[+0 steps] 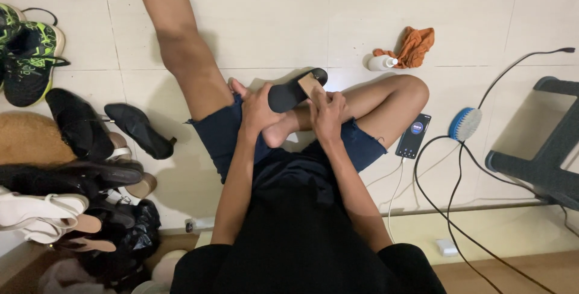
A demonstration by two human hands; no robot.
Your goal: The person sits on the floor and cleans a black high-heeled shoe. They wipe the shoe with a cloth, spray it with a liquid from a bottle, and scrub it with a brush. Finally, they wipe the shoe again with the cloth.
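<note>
The person sits on the floor, left hand [258,108] wrapped around a black sandal [294,91] over the lap, right hand [327,112] pressing what seems a cloth to its sole; bottle [382,62], rag [415,45] and brush [465,124] lie beyond, the shoe pile [78,167] apparently untouched

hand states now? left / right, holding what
Left hand: closed around the black sandal, holding it up.
Right hand: pressed on the sandal's tan insole; grip cannot be told.

Pale tiled floor [271,16]; dark chair base [543,161], perhaps, at right.
</note>
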